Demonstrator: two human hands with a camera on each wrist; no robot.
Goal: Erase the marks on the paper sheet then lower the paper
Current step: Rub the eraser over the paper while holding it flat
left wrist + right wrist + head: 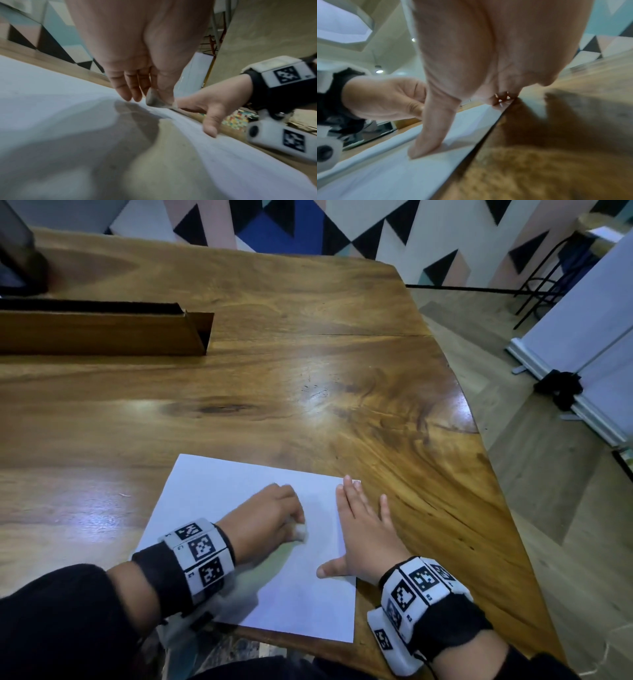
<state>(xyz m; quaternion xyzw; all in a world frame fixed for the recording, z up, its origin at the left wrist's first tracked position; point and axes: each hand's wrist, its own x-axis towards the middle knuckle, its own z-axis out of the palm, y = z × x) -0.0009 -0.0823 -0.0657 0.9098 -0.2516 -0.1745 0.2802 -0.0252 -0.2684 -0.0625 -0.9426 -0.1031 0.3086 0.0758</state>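
Observation:
A white paper sheet (212, 494) lies flat on the wooden table (308, 364) near its front edge. My left hand (267, 518) pinches a small whitish eraser (301, 531) and holds it against the middle of the sheet; the eraser (152, 100) shows between thumb and fingers in the left wrist view. My right hand (363, 529) lies flat with straight fingers across the sheet's right edge, its thumb (426, 139) pressing the paper (385, 169). I cannot make out any marks on the paper.
A long wooden tray (102, 332) stands at the back left, with a dark object (20, 265) behind it. The table's curved right edge (479, 440) drops to the floor, where a white roll-up stand (589, 354) rests.

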